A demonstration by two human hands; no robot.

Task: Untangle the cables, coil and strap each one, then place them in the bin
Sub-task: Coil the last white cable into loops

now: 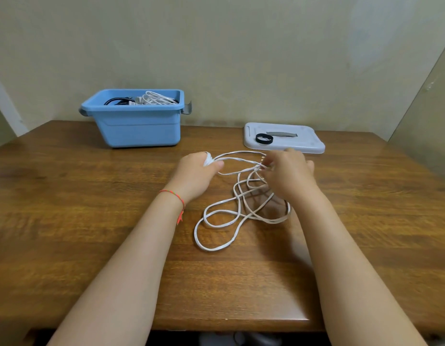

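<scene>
Between both hands, the thin white tangled cable (237, 211) stretches sideways: left hand (197, 171) grips one end, right hand (288, 171) pinches strands; loose loops lie nearer the right.

A grey lid (286, 145) lies flat on the wooden table (91, 221).

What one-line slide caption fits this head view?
Both hands, left hand and right hand, grip a tangled white cable on the wooden table; blue bin already holds cables.
</scene>
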